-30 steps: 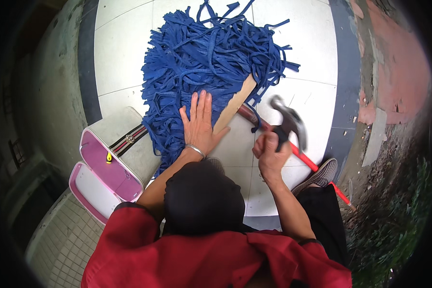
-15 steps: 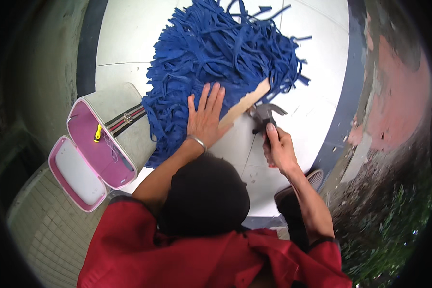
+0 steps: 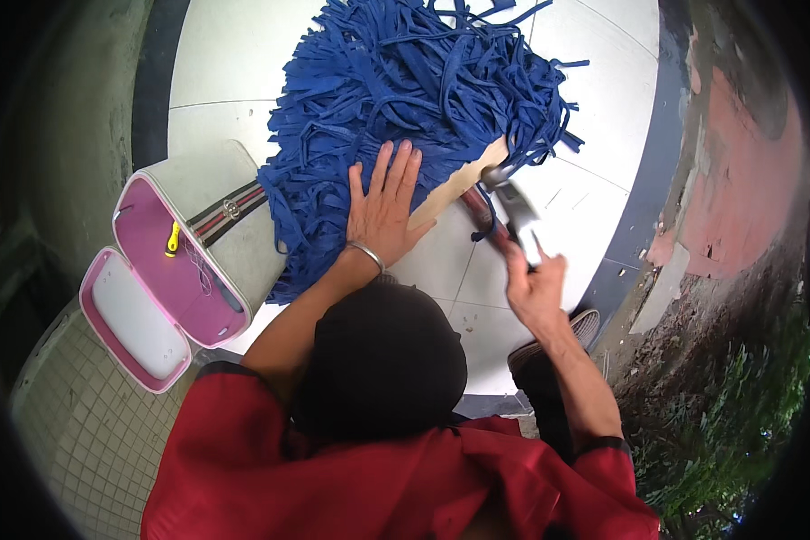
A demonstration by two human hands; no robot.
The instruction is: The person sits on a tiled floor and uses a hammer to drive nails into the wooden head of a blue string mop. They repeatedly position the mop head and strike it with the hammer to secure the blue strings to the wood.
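Flat on a big mass of blue fringed fabric strips [image 3: 387, 81] lies my left hand [image 3: 383, 205], fingers spread, a metal bangle at its wrist. Its thumb reaches beside a pale, wood-coloured strip [image 3: 459, 183] that runs slantwise along the fabric's near right edge. My right hand [image 3: 535, 290] is closed on a claw hammer [image 3: 517, 209], blurred by motion. The hammer's head is at the strip's right side; whether it touches cannot be told. Beside the hammer shows a reddish-brown, rod-like shape [image 3: 479, 211], with a loose blue strip hanging by it.
Left of the fabric lies an open pale box [image 3: 234, 175] with a pink inside and lid, holding a yellow-handled tool [image 3: 173, 238] and thin wire. White floor tiles [image 3: 594, 121] have a dark border. A black cap [image 3: 382, 364] fills the lower middle. Rough wall and plants are at right.
My right hand has swung and turned the hammer, bringing its head up and right to the pale strip. My left hand stays flat on the fabric. The view has shifted slightly.
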